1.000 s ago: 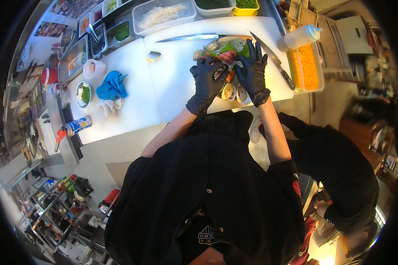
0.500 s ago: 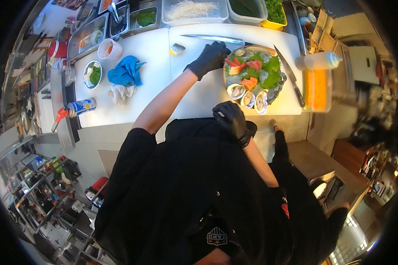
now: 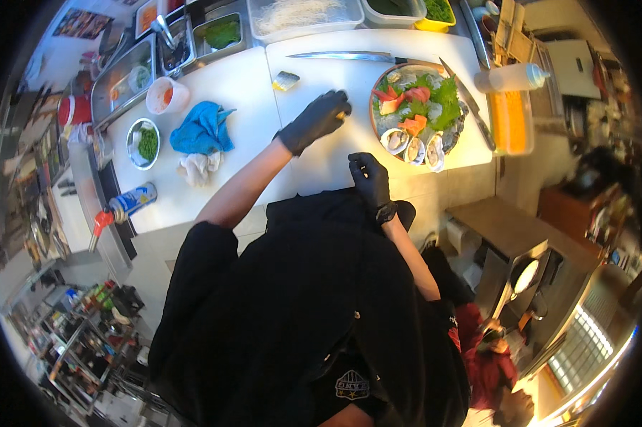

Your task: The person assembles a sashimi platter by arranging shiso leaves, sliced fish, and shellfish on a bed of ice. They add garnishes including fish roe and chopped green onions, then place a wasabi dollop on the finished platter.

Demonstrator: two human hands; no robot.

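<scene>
A round platter (image 3: 375,107) holds ice, green leaves (image 3: 445,108), red-orange pieces of fish (image 3: 392,103) and three oysters in the half shell (image 3: 414,150) along its near edge. My left hand (image 3: 315,122), in a black glove, is over the white cutting board (image 3: 249,99), left of the platter. Its fingers are curled, and something small and yellowish shows at their tips. Close to the board's near edge is my right hand (image 3: 369,178), also black-gloved, with its fingers bent together. What it holds, if anything, is hidden. Neither hand touches the platter.
Long knives (image 3: 346,56) (image 3: 470,103) lie behind and right of the platter. Leftward are a small silver-skinned fish piece (image 3: 285,80), a blue cloth (image 3: 202,128), a bowl of chopped greens (image 3: 144,144) and a torch (image 3: 125,205). A squeeze bottle (image 3: 512,77) is at right.
My left hand has drawn back from the platter's rim, toward me. My right hand stays near the board's edge, its fingers now pointing more upward. The view has shifted slightly.
</scene>
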